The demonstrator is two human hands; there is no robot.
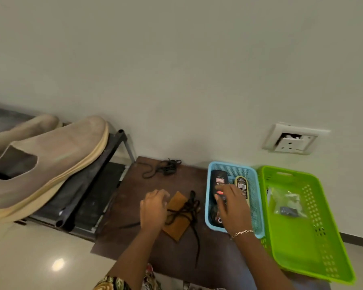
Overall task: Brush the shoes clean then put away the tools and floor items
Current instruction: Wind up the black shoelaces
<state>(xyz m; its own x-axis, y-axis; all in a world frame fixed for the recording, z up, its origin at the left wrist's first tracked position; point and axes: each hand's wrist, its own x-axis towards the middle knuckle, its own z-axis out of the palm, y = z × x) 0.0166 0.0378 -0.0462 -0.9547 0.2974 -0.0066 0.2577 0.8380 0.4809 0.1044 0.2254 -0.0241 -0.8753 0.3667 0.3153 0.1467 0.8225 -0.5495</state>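
Below — brown mat [218, 258], glossy floor [29, 268]

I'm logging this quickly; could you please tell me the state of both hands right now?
Left hand: fingers curled at the black shoelace; grip cannot be told.
Right hand: open, fingers on the black bottle.

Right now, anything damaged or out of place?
The wall socket looks broken: its faceplate has a dark gap above the pin holes. Loose black shoelaces lie tangled on the brown mat.

Shoes [44, 164] on rack [96, 174]; baskets [258, 197] right, on mat [134, 206].
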